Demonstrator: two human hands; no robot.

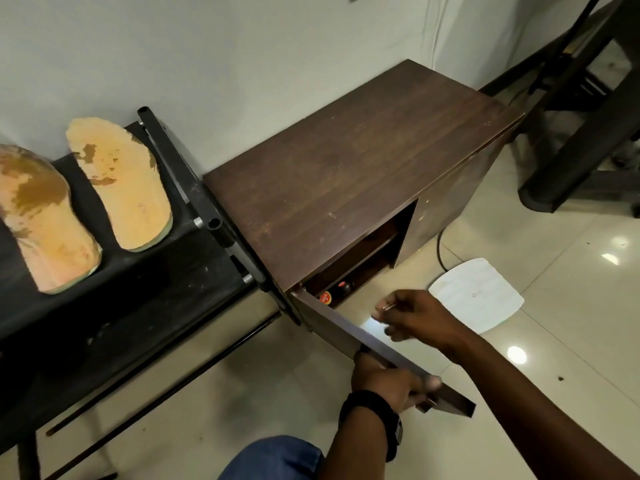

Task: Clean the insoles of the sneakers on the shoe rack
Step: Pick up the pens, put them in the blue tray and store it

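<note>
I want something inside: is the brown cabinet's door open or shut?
Open. The door stands swung out from the cabinet, the left hand grips its top edge, and a tin shows inside.

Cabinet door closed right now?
No, the cabinet door stands swung open, the left hand gripping its top edge, and a tin shows inside.

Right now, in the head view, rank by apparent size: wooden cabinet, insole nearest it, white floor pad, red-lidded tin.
1. wooden cabinet
2. insole, slightly ahead of
3. white floor pad; close, so unsure
4. red-lidded tin, smallest
</note>
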